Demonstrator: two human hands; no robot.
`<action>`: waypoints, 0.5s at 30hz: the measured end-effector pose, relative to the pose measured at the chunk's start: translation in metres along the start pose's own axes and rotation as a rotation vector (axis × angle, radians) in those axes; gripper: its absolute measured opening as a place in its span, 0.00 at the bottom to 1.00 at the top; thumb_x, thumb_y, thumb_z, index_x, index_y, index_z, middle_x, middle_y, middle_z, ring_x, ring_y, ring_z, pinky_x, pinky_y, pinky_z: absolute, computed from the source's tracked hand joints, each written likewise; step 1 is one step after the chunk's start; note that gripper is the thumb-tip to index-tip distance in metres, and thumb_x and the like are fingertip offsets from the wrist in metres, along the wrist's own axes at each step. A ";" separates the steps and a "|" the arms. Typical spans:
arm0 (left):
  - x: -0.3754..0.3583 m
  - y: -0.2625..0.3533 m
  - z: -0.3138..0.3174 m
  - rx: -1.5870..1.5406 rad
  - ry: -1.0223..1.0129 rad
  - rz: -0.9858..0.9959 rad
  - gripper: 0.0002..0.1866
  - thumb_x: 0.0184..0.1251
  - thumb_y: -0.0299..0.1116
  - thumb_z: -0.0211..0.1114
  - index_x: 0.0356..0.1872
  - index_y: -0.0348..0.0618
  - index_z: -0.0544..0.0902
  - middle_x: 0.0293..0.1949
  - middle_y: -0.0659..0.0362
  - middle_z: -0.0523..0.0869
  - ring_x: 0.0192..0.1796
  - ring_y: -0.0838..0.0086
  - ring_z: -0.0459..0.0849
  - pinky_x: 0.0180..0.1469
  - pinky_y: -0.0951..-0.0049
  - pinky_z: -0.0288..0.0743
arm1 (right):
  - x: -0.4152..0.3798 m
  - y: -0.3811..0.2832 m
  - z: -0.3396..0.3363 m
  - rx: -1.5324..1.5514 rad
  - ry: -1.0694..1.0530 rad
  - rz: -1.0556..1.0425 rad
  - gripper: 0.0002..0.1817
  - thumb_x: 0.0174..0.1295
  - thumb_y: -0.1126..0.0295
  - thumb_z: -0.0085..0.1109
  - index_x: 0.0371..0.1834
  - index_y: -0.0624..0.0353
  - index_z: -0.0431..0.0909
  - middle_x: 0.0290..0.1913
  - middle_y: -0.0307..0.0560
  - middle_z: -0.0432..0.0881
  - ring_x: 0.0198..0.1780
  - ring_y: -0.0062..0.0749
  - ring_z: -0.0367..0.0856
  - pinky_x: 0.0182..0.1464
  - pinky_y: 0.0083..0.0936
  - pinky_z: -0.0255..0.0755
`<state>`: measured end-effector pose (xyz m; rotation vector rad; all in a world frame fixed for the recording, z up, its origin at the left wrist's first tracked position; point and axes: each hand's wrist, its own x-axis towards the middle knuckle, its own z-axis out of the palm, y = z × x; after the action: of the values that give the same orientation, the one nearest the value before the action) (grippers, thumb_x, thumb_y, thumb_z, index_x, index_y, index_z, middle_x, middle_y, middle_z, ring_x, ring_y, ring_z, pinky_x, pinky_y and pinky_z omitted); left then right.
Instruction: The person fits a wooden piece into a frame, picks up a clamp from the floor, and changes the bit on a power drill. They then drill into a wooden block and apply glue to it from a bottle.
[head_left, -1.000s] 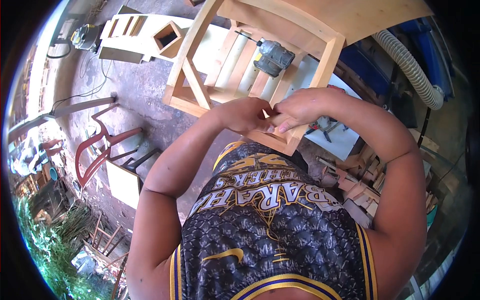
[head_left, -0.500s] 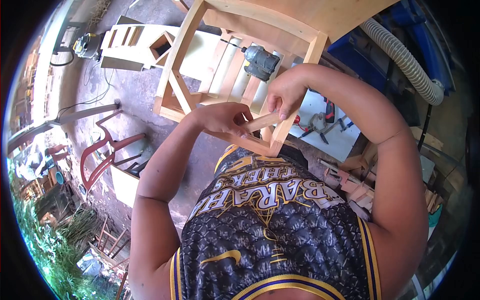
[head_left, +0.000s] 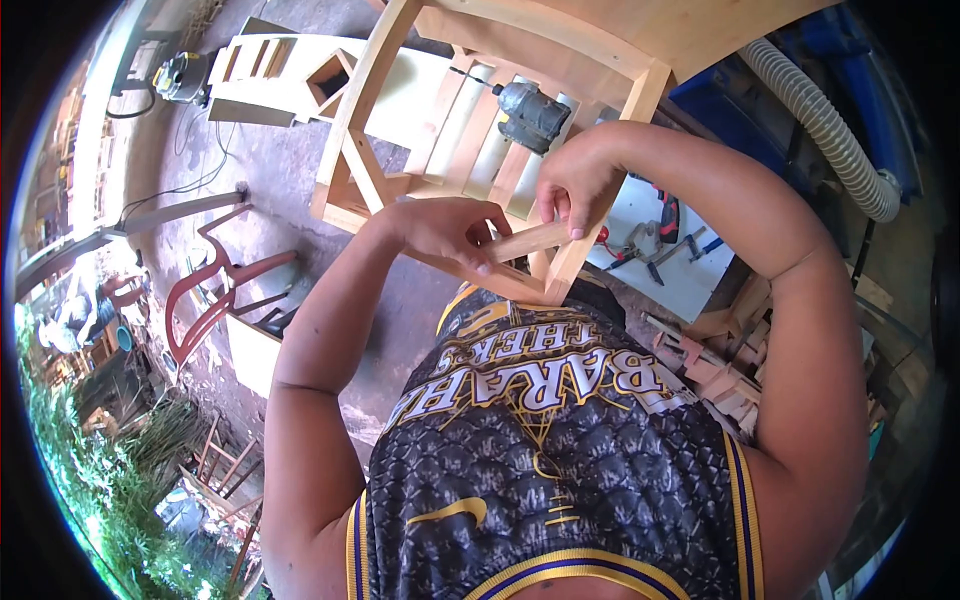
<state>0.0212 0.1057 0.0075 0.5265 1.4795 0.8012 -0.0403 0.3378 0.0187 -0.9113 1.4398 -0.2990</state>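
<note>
A short wooden strip point(head_left: 530, 241) spans diagonally across a corner of the wooden frame point(head_left: 350, 110). My left hand point(head_left: 448, 235) grips the strip's left end, thumb and fingers closed around it. At the other end, my right hand point(head_left: 580, 185) pinches the strip between thumb and fingers, close to the frame's right leg. Beyond my hands, a cordless drill point(head_left: 530, 115) with a long bit lies on the pale slats point(head_left: 465, 130) within the frame.
Clamps point(head_left: 640, 245) and a red-and-black tool point(head_left: 668, 215) rest on a white board at right. Wood offcuts point(head_left: 715, 370) are piled below it. A ribbed hose point(head_left: 820, 130) runs at upper right. On the left floor are a broken red plastic chair point(head_left: 215, 285) and a power tool point(head_left: 183, 78).
The whole view has shifted slightly, with the frame and drill a little further right. Both hands keep their hold on the wooden strip.
</note>
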 end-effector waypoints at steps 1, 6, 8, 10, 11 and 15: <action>-0.001 -0.001 -0.001 0.023 0.022 0.022 0.32 0.58 0.42 0.73 0.60 0.37 0.74 0.46 0.50 0.85 0.50 0.65 0.83 0.55 0.69 0.73 | 0.001 0.000 0.000 0.002 -0.006 -0.003 0.34 0.45 0.61 0.78 0.56 0.64 0.78 0.42 0.46 0.87 0.42 0.30 0.84 0.44 0.26 0.75; -0.008 0.000 -0.009 0.135 0.044 0.065 0.23 0.66 0.44 0.65 0.54 0.35 0.80 0.45 0.51 0.86 0.49 0.66 0.84 0.52 0.69 0.74 | -0.003 -0.005 -0.003 -0.001 -0.027 0.014 0.32 0.46 0.62 0.77 0.56 0.61 0.79 0.42 0.45 0.87 0.41 0.29 0.84 0.43 0.25 0.75; -0.006 -0.006 -0.008 0.131 0.055 0.068 0.23 0.66 0.44 0.65 0.53 0.35 0.80 0.45 0.51 0.86 0.49 0.65 0.84 0.52 0.69 0.74 | -0.004 -0.006 -0.004 0.003 -0.040 0.019 0.32 0.46 0.62 0.77 0.56 0.61 0.80 0.42 0.45 0.87 0.41 0.28 0.84 0.43 0.25 0.75; -0.005 -0.008 -0.008 0.130 0.064 0.075 0.22 0.67 0.44 0.64 0.52 0.35 0.81 0.44 0.51 0.86 0.48 0.65 0.84 0.51 0.69 0.74 | -0.005 -0.007 -0.004 0.008 -0.032 0.017 0.29 0.48 0.60 0.77 0.53 0.61 0.81 0.41 0.45 0.87 0.43 0.31 0.84 0.46 0.27 0.74; -0.004 -0.009 -0.007 0.129 0.062 0.080 0.22 0.66 0.44 0.65 0.52 0.35 0.81 0.44 0.50 0.86 0.48 0.65 0.84 0.51 0.69 0.74 | -0.004 -0.005 -0.005 0.008 -0.033 0.018 0.29 0.48 0.60 0.77 0.53 0.61 0.81 0.41 0.45 0.87 0.43 0.31 0.84 0.46 0.27 0.74; -0.003 -0.009 -0.005 0.119 0.069 0.086 0.22 0.66 0.44 0.65 0.52 0.36 0.81 0.44 0.51 0.87 0.48 0.65 0.84 0.52 0.69 0.74 | -0.002 -0.002 -0.006 0.044 -0.039 0.011 0.30 0.45 0.62 0.78 0.53 0.61 0.81 0.41 0.44 0.86 0.44 0.28 0.83 0.45 0.26 0.74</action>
<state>0.0174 0.0966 0.0027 0.6610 1.5833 0.8086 -0.0454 0.3359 0.0216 -0.8691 1.3970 -0.3014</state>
